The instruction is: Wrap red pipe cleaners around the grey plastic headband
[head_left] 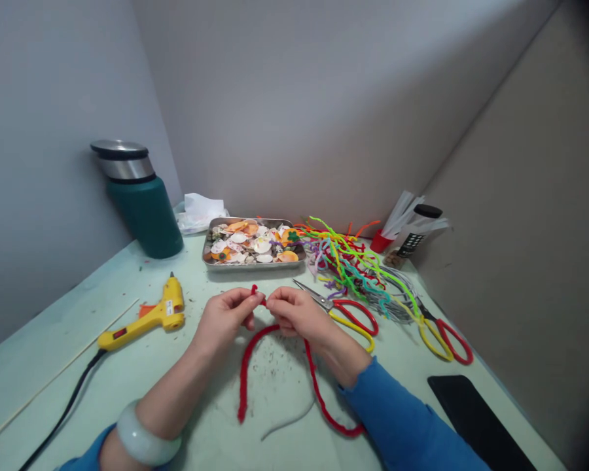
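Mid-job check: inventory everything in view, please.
Table: one, pale green, foreground
Wall panels: three, grey, surrounding
Bottle: one, teal, back left
Paper: count unclear, white, beside bottle
Tray: one, silver, back centre
Shells: many, white and orange, in tray
Fuzzy strands: many, multicoloured, right of tray
Scissors: two, red and yellow handles, right
Cup: one, red, back right
Strips: several, translucent, back right
Jar: one, clear, black lid, beside cup
Glue gun: one, yellow, black cord, left
Stick: one, pale, far left
Flat object: one, black, front right
Grey strand: one, grey, front centre
Red strand: count unclear, red, at hands
Bangle: one, pale, left wrist
Sleeves: two, blue, arms
Left hand, right hand: two, bare, centre, pinching red strand
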Demonstrator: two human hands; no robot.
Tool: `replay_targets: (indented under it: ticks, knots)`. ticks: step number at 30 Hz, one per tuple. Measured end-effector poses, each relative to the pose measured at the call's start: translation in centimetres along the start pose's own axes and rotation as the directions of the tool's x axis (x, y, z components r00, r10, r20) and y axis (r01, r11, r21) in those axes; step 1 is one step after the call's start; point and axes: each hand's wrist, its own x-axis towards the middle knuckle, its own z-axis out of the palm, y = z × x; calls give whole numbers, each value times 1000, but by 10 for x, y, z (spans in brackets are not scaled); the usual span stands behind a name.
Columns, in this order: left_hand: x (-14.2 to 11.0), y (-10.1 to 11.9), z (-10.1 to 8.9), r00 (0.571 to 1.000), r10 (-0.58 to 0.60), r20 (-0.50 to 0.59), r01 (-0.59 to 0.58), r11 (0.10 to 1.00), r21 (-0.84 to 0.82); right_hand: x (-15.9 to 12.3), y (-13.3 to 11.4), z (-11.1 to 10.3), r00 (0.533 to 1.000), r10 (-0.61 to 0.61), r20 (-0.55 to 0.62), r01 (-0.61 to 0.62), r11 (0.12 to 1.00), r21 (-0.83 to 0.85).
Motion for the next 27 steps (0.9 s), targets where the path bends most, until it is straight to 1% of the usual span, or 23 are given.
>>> replay_targets:
  ticks: [1, 2, 3, 4, 5, 6, 7, 9, 11, 12, 14, 15, 16, 17, 18, 20, 22, 23, 24, 26, 27]
  knots:
    - [0, -1, 0, 1000, -30, -5, 29, 999, -32, -1, 2, 1, 993, -109, -34, 103, 983, -151]
    - [1, -2, -1, 998, -57, -6, 57, 996, -66, -2, 3, 1, 972, -229, -50, 202, 928, -311]
    - [1, -3, -1, 997, -81, -6, 80, 992, -99, -3, 5, 2, 940, -339, -49, 281, 845, -455]
    - [1, -3, -1, 995, -105, -6, 103, 986, -128, -3, 7, 3, 906, -421, -38, 329, 758, -563]
    - [1, -3, -1, 992, -126, -3, 124, 981, -152, -4, 8, 5, 882, -470, -33, 346, 693, -632]
    - [2, -4, -2, 990, -144, 3, 142, 975, -173, -3, 10, 6, 869, -492, -46, 339, 661, -670]
    - [2, -4, -2, 987, -158, 16, 158, 968, -195, -3, 11, 6, 868, -491, -74, 317, 664, -677]
    - [2, -4, -3, 982, -177, 59, 186, 955, -231, 0, 12, 7, 895, -421, -149, 247, 744, -621]
    - [3, -4, -4, 979, -184, 88, 200, 950, -240, 3, 12, 6, 939, -282, -198, 156, 859, -488]
    - [3, -4, -4, 978, -187, 88, 202, 951, -233, 4, 11, 5, 963, -187, -194, 98, 914, -394]
    - [3, -4, -4, 980, -187, 70, 198, 955, -223, 5, 8, 3, 993, 10, -119, -32, 983, -182]
    - [4, -4, -3, 982, -181, 61, 191, 954, -229, 5, 7, 3, 994, 88, -64, -93, 992, -86]
    - [4, -3, -3, 983, -173, 56, 182, 953, -242, 4, 6, 3, 990, 139, -12, -139, 990, -13]
    - [4, -3, -3, 985, -163, 58, 173, 950, -259, 3, 5, 3, 987, 159, 29, -160, 987, 27]
    - [4, -2, -3, 986, -153, 62, 164, 947, -275, 2, 6, 3, 986, 158, 55, -160, 987, 32]
    - [4, -2, -3, 987, -137, 81, 155, 945, -287, 2, 8, 4, 989, 128, 75, -125, 991, -38]
    - [3, -2, -3, 987, -126, 95, 148, 949, -279, 2, 11, 5, 999, 49, 16, -46, 982, -182]
    - [3, -2, -3, 988, -122, 92, 143, 952, -270, 3, 13, 5, 999, -19, -39, 8, 964, -265]
    - [3, -2, -3, 989, -121, 84, 139, 957, -256, 3, 14, 4, 990, -107, -96, 68, 937, -343]
    - [3, -2, -2, 990, -121, 66, 133, 966, -222, 4, 15, 4, 942, -287, -174, 184, 874, -449]
    - [3, -2, -1, 991, -122, 62, 132, 970, -203, 3, 14, 4, 917, -354, -187, 232, 851, -472]
